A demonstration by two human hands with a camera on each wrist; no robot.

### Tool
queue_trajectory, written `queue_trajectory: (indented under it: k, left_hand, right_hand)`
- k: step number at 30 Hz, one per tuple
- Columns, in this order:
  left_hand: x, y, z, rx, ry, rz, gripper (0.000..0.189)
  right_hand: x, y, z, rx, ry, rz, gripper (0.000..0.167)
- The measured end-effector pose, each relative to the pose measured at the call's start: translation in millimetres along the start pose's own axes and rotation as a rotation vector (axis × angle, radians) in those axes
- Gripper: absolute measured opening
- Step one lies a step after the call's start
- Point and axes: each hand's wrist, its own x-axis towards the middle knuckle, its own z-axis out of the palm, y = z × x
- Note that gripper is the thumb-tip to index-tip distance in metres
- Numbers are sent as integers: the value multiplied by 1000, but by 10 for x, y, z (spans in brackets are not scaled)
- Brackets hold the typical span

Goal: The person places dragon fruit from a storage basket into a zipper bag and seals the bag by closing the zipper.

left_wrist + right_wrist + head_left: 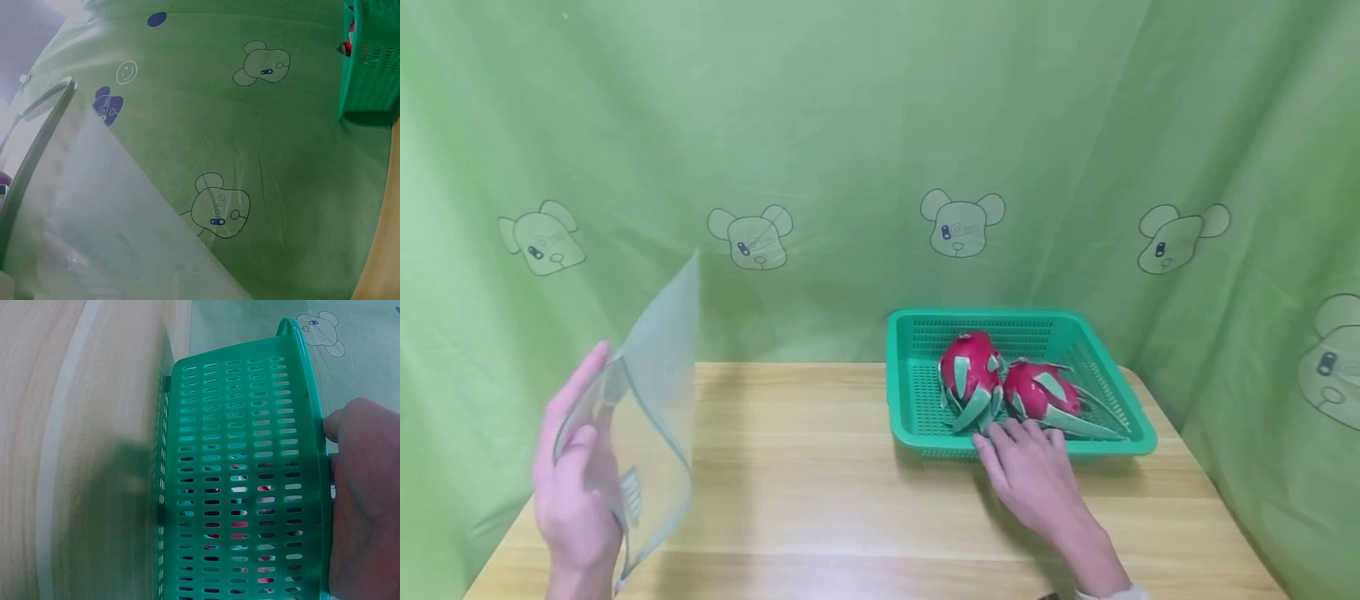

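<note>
Bag in left hand; dragon fruits distinct only in head view.

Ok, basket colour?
The basket is green, slightly bluish; the head view shows it best.

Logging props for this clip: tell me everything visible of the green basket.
The green basket looks like plastic: rectangular, open-topped, with slotted walls and floor and a smooth rim. It stands upright on the right of the wooden table, at the far edge. Two dragon fruits lie inside. The right hand lies over its near rim, apparently touching it.
</note>
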Motion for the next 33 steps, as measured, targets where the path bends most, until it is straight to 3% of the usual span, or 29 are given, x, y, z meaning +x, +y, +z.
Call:
queue_trajectory:
  k: [6, 10, 13, 17, 26, 33]
  left_hand:
    - [-7, 130, 41, 234, 237, -171, 55]
    - [-7, 130, 51, 253, 222, -135, 55]
    - [-13, 109, 65, 339, 202, -117, 59]
    - [2, 83, 86, 513, 235, -137, 64]
    - [72, -35, 107, 635, 289, -122, 67]
    - [59, 66, 145, 723, 355, -168, 64]
  right_hand:
    - [1, -3, -5, 1, 1, 0, 48]
    - [2, -6, -13, -3, -4, 2, 48]
    - [1, -13, -19, -4, -11, 7, 48]
    - [-3, -18, -28, 2, -20, 14, 49]
    - [-27, 9, -12, 2, 4, 11, 48]
    - [2, 3, 1, 5, -4, 4, 48]
